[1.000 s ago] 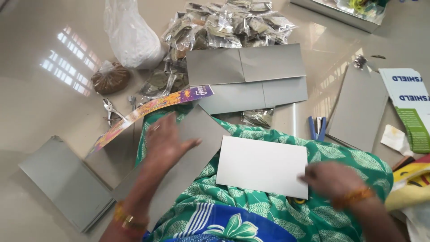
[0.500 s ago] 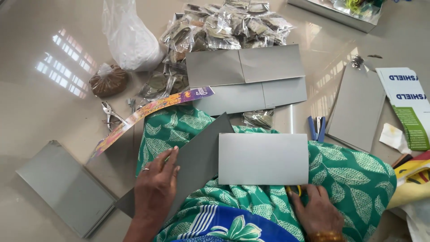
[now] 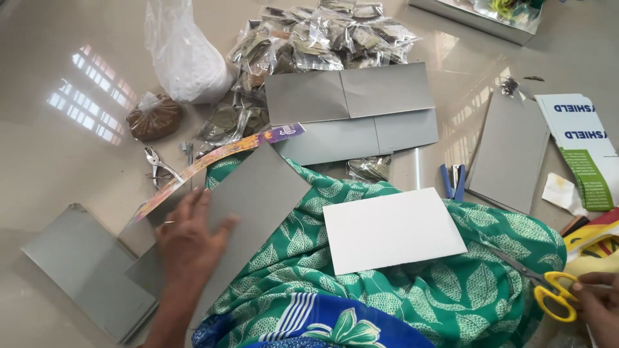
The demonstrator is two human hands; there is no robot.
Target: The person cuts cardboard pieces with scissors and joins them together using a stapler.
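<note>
Left hand (image 3: 190, 235) laid flat, unclenched, on grey cardboard sheet (image 3: 242, 212) at lap's edge; right hand (image 3: 596, 306) clasped on yellow-handled scissors (image 3: 548, 290); white rectangular card (image 3: 392, 229) on lap, evidently uncut, cutting outstanding.

Right hand (image 3: 599, 303): cut by the right and bottom edges, only fingers showing on the yellow-handled scissors (image 3: 548, 289), whose blade tips lie under the green cloth. Left hand (image 3: 187, 241): forearm runs off the bottom edge. Tray (image 3: 477, 18), top: cropped. Clear packets (image 3: 322, 38): contents too small to tell.
</note>
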